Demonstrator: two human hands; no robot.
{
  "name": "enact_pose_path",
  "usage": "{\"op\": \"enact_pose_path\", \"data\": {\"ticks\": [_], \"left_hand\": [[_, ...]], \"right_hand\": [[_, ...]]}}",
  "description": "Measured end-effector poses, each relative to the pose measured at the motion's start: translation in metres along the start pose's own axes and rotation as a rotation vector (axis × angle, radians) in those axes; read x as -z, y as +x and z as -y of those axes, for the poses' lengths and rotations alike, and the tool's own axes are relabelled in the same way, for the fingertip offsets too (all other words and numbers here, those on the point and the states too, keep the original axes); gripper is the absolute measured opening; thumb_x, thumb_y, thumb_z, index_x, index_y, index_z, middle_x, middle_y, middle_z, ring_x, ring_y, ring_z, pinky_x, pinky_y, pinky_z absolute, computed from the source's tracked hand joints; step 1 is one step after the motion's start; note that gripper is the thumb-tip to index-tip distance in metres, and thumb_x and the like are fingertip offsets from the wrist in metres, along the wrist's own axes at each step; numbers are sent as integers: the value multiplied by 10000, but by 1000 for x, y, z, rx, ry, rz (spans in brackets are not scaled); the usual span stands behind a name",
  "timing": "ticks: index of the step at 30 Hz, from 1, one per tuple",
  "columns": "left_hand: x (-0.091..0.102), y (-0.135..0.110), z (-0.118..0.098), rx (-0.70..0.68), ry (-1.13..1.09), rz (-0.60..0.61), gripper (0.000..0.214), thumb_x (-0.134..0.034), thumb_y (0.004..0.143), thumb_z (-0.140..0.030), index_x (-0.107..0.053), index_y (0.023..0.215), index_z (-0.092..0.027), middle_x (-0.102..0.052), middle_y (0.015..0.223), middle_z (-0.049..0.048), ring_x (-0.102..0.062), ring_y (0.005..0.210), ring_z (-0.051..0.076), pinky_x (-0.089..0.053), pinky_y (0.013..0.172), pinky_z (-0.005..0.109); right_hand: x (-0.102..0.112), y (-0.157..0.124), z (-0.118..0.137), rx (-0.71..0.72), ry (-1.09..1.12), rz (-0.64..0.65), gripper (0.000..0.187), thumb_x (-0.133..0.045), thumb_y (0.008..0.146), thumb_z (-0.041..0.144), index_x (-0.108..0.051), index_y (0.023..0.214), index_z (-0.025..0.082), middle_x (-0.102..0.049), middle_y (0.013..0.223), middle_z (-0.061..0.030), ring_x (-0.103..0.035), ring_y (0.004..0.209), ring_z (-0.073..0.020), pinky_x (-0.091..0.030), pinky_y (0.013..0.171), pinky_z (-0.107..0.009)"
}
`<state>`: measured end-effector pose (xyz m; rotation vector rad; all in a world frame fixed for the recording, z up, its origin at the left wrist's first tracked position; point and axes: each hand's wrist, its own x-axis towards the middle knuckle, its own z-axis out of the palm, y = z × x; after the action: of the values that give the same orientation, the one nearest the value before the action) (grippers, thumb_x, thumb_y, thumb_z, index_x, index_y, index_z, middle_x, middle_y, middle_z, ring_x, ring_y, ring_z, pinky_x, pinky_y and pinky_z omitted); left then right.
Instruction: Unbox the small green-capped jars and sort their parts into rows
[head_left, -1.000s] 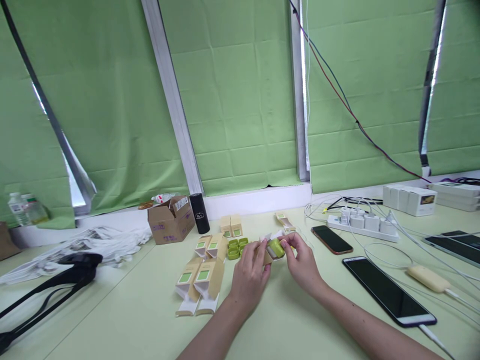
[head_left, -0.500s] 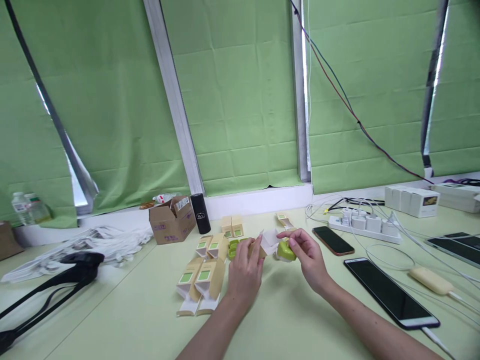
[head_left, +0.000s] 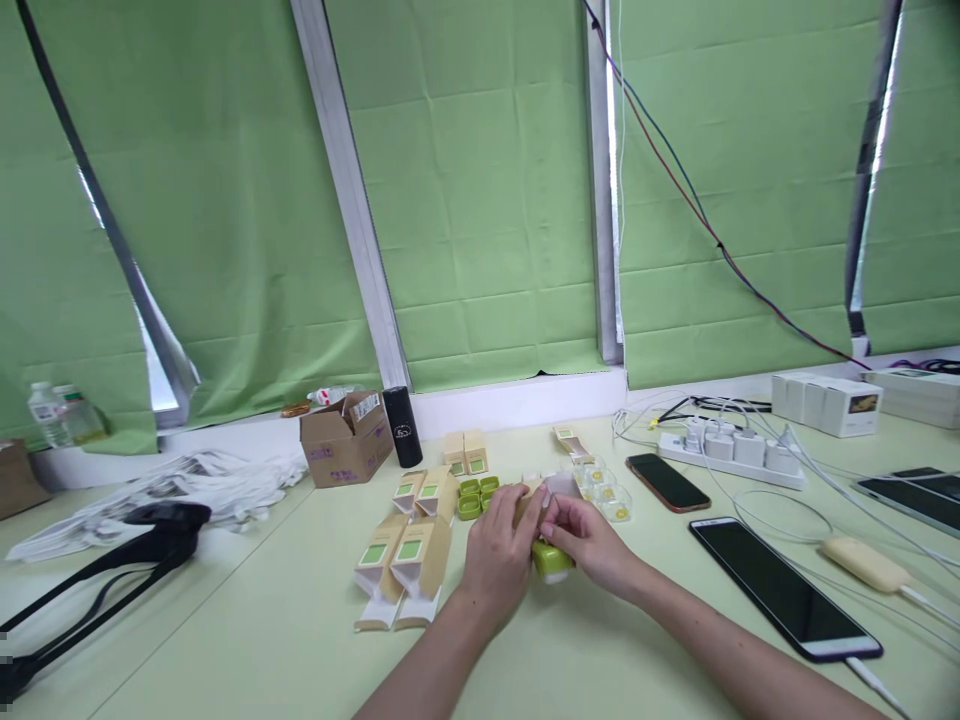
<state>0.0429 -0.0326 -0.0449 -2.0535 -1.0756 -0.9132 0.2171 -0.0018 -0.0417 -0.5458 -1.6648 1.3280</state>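
My left hand (head_left: pixel 497 548) is wrapped round a small tan cardboard box whose white inner flap (head_left: pixel 564 487) stands open. Most of that box is hidden by my fingers. My right hand (head_left: pixel 594 540) pinches a small rounded green case (head_left: pixel 552 558) with a whitish underside, close against the near side of the box. Just beyond my left hand lies a cluster of small green square containers (head_left: pixel 470 498). Clear plastic cups with yellow centres (head_left: pixel 609 492) sit behind my right hand. Several tan boxes with green labels (head_left: pixel 418 560) stand in rows on the left.
On the right are a large phone (head_left: pixel 784 590), a smaller phone (head_left: pixel 667 482), a power strip (head_left: pixel 731 458) and loose cables. A brown carton (head_left: pixel 346 450) and a black cylinder (head_left: pixel 403 430) stand at the back. White bags (head_left: pixel 165 490) and a black stand (head_left: pixel 161 545) lie left.
My right hand has brought the green case left and nearer, against the box in my left hand. The clear cups and green containers behind now show more fully.
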Motion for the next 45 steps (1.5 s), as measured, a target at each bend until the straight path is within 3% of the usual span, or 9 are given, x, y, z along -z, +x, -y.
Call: {"op": "enact_pose_path", "data": {"ticks": [6,10,16,22,28,33,36,40,45], "left_hand": [[2,1,4,99,46,26,580,-515,981,-152,-397,1542,-237,-610,1232,158,-592,1167,285,-601,784,360],[3,0,10,200,76,56,582,-545,964,-140,-416,1523,-242,-598,1256,144,-585,1171,281,-597,818,372],[8,1,18,358,103,41,587,-593,923,-128,-447,1486,-210,-597,1238,133,-578,1169,284,-595,797,365],[9,2,18,376,77,31,584,-583,937,-152,-434,1497,-227,-595,1243,127,-579,1155,277,-586,843,390],[8,1,18,376,57,11,577,-575,943,-177,-437,1500,-233,-597,1246,131,-582,1163,281,-583,875,409],[5,0,18,422,-23,-22,586,-577,958,-216,-410,1519,-237,-590,1256,127,-580,1182,277,-573,922,438],[3,-1,18,491,-135,-63,573,-548,989,-261,-384,1538,-256,-574,1311,129,-559,1250,279,-553,975,467],[3,0,19,638,-334,-108,521,-503,1021,-318,-405,1531,-280,-544,1415,127,-528,1325,276,-508,1053,501],[-3,0,19,796,-712,-151,522,-512,1019,-426,-449,1505,-246,-505,1517,141,-516,1376,265,-544,1015,409]], "right_hand": [[10,3,7,84,-39,-204,470,-699,814,661,-540,766,222,-727,803,-57,-650,705,-199,-489,628,-306],[18,1,17,124,-189,-275,389,-654,872,582,-575,764,217,-736,810,-69,-641,694,-202,-462,601,-300],[20,-7,28,111,-721,-143,151,-592,868,267,-622,722,237,-710,688,-1,-614,621,-185,-381,595,-285],[11,-12,17,104,-1044,-43,151,-593,759,112,-636,707,247,-706,640,3,-589,582,-182,-265,576,-276],[12,-14,21,109,-1005,-25,167,-609,712,84,-637,686,246,-697,625,10,-587,576,-177,-299,586,-271],[19,-8,26,135,-620,-77,119,-595,852,237,-666,756,238,-706,699,-3,-614,603,-177,-421,586,-276],[20,-3,21,179,-466,-122,182,-566,931,346,-682,865,222,-729,800,-28,-661,717,-195,-488,658,-296],[18,2,4,201,-495,-138,214,-546,963,376,-677,889,224,-739,840,-34,-680,791,-209,-513,749,-324],[15,5,-11,215,-524,-123,216,-538,969,369,-676,891,222,-747,846,-34,-685,793,-207,-522,779,-335]]}}
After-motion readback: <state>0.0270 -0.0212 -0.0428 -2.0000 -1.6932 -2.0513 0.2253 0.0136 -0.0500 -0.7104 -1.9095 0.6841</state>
